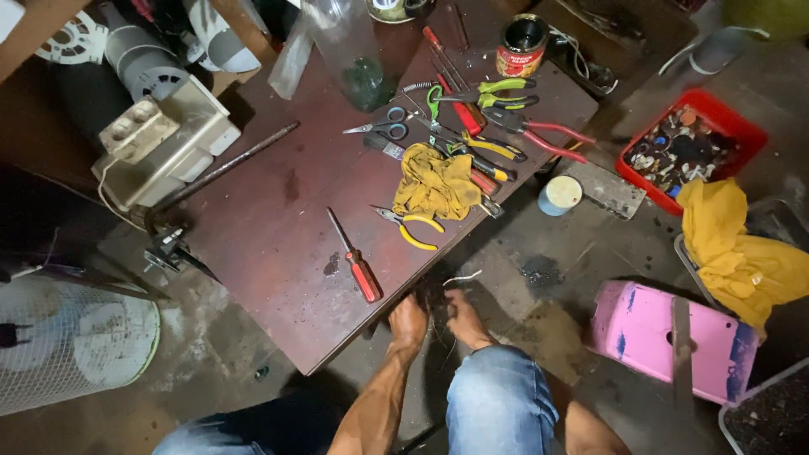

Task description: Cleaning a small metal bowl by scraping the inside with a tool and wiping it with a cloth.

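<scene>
Left hand: the left hand (pixel 408 323) is at the near edge of the low dark red-brown wooden counter (pixel 278 244), fingers bent down into the dark gap; I cannot tell if it pinches anything.
Right hand: the right hand (pixel 464 318) is just beside it at 3 o'clock, curled low by the floor; its grip is hidden too.
Thing at the hands: a thin pale wire (pixel 462 276) lies on the floor at 12 o'clock from the right hand, near it.
Close tool: the red-handled screwdriver (pixel 357 266) lies on the counter at 11 o'clock from the left hand, easy to grab.
Next tool: the yellow-handled pliers (pixel 410 226) sit at 12 o'clock, beside the crumpled yellow cloth (pixel 434 185).
Tool heap: the black-handled scissors (pixel 381 128) and more pliers lie together at the far end, out of the way but in reach.
Small parts: a red plastic tray (pixel 721 114) at 2 o'clock keeps little bits in one place.
</scene>
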